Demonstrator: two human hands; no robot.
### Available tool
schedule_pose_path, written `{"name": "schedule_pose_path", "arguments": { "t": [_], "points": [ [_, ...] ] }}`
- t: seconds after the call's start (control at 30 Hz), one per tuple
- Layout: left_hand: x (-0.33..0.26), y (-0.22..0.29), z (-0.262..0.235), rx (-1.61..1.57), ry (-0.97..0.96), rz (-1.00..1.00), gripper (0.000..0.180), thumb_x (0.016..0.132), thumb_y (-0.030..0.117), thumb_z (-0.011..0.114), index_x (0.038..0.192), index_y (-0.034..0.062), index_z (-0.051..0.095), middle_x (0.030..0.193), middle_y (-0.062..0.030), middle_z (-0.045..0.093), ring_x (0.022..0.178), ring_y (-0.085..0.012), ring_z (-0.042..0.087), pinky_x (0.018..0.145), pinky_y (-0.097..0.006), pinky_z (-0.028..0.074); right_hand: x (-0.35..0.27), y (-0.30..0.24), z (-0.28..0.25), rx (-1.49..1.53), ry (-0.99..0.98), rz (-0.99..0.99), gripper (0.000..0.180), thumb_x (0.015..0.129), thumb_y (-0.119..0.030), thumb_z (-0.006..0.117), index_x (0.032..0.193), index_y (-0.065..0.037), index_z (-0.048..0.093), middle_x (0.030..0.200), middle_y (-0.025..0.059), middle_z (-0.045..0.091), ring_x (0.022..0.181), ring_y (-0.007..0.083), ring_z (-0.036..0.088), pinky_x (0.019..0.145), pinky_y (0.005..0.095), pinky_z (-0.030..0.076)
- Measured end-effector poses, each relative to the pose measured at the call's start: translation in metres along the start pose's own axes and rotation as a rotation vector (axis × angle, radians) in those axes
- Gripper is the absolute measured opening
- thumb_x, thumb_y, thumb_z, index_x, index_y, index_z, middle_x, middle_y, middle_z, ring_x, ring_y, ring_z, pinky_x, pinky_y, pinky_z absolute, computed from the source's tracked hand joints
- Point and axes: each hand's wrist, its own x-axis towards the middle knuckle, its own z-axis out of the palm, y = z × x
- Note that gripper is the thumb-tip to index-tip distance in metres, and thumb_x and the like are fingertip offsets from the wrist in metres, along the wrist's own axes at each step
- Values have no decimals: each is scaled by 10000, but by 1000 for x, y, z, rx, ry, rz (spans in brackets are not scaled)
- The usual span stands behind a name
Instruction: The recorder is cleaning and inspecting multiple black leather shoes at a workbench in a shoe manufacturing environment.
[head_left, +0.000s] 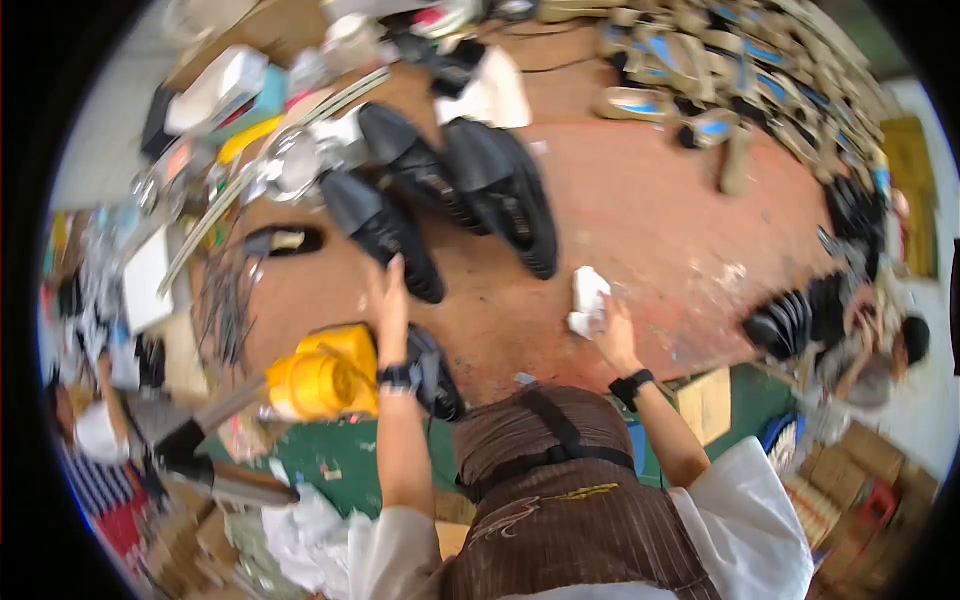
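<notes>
My left hand (388, 300) is at the side of a black slip-on shoe (372, 222), near its heel, with the thumb over its edge; the fingers are somewhat blurred. Two more black shoes (495, 185) (410, 150) lie beside it, toes pointing away from me. Another black shoe (430, 372) sits at the table's near edge, partly behind my left wrist. Over the table to the right, my right hand (615, 333) is closed on a crumpled white cloth (588, 298).
A yellow container (325, 375) stands by my left forearm. Beige shoes with blue insoles (680, 65) are heaped at the far right of the reddish table (660, 220). Black shoes (780, 325) line its right edge. Metal bowls (293, 163) and boxes crowd the far left. People sit on both sides.
</notes>
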Motion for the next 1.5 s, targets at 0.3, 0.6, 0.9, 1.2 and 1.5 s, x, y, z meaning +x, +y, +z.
{"name": "schedule_pose_path", "arguments": {
  "t": [0.3,0.6,0.9,1.2,1.5],
  "points": [
    [-189,-95,-43,295,16,204,776,838,243,641,1377,-123,218,1421,-304,265,1318,-375,295,1103,-386,207,-72,2,-12,-30,183,47,502,779,-125,591,1257,-57,455,1047,225,512,963,402,499,833,468,428],
    [-196,-149,-43,-85,-303,-247,781,881,180,588,1442,-25,86,1489,-229,157,1346,-329,258,1104,-378,228,-172,46,-42,-167,185,275,660,671,-81,612,1295,-43,402,1082,218,492,1055,394,473,864,474,406],
    [-193,-154,-32,-77,-150,-158,896,780,194,690,1418,-80,123,1403,-252,285,1212,-320,406,1021,-389,354,-187,189,-187,-542,437,673,961,557,-137,725,1386,-5,256,1339,236,352,1246,415,331,1026,521,294],
    [-278,-146,27,400,12,-270,930,759,211,705,1426,-55,113,1341,-265,368,1148,-320,470,970,-393,400,-94,384,-333,-672,318,726,1137,551,-242,767,1461,-75,105,1486,231,140,1368,420,149,1081,562,168],
    [-410,-92,69,155,-164,-326,805,784,113,674,1399,-89,195,1357,-241,391,1202,-290,432,1017,-342,339,-30,488,-398,-411,84,429,1118,511,-231,707,1445,-40,124,1452,257,225,1343,406,224,1092,507,216]
  ]
}}
